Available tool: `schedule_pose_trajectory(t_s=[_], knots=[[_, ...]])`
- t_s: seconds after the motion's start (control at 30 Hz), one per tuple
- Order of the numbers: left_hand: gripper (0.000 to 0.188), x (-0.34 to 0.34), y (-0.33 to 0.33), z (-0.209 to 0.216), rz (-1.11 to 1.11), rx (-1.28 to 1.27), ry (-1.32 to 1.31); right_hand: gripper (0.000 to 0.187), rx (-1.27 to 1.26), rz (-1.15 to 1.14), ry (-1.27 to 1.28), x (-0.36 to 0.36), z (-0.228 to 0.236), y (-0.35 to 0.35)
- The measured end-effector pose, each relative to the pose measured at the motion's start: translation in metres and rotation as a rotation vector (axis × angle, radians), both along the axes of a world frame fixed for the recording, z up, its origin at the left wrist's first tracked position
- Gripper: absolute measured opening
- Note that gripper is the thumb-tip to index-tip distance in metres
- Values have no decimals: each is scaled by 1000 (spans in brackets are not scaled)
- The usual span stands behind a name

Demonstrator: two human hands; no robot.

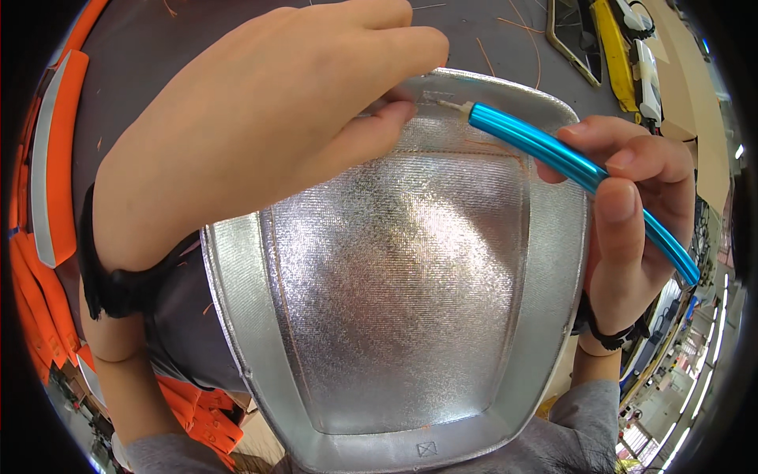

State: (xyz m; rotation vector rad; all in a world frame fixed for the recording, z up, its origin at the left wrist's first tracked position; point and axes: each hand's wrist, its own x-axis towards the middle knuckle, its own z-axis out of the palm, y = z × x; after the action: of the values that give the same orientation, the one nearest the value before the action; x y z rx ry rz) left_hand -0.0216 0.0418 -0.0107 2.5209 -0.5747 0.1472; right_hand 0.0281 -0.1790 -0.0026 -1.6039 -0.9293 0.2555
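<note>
A silver, foil-like fabric panel (pixel 395 292) with a raised rim and stitched seams lies across the middle, its near end close to my body. My left hand (pixel 284 110) reaches over its far left part. The fingers are closed at the far rim, and the fingertips are partly hidden. My right hand (pixel 632 197) grips a shiny blue pen-shaped tool (pixel 537 146) between thumb and fingers. Its thin pale tip points left, close to a small stitched mark on the far rim and near my left fingertips. Whether the tip touches the fabric I cannot tell.
Orange pieces with grey bands (pixel 59 158) lie along the left side, with more below. Loose orange threads (pixel 485 59) are scattered on the dark table (pixel 142 47). At the far right are a yellow tool (pixel 612 51), a metal frame (pixel 568 47) and a cardboard sheet (pixel 679 71).
</note>
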Motion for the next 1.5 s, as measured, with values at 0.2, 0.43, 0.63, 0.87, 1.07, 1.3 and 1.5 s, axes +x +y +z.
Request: schedule_pose_trajectory(t_s=[0.2, 0.43, 0.63, 0.87, 1.07, 1.3, 1.5], knots=[[24, 1, 1, -2, -22, 11, 6, 18, -7, -22, -12, 0, -2, -1], [24, 1, 1, -2, -15, 41, -8, 18, -19, -10, -27, 2, 0, 0], [24, 0, 1, 0, -11, 36, 1, 17, -24, -6, -29, 1, 0, 0], [22, 0, 1, -1, -8, 34, 8, 17, -44, -6, -43, 1, 0, -1], [22, 1, 1, -2, -23, 23, 5, 17, -40, -7, -32, 1, 0, 0], [22, 0, -1, -2, -1, 37, -12, 17, -34, -8, -29, 1, 0, 1], [23, 0, 1, -1, -11, 51, -24, 17, -18, -19, -17, -1, 0, 1]])
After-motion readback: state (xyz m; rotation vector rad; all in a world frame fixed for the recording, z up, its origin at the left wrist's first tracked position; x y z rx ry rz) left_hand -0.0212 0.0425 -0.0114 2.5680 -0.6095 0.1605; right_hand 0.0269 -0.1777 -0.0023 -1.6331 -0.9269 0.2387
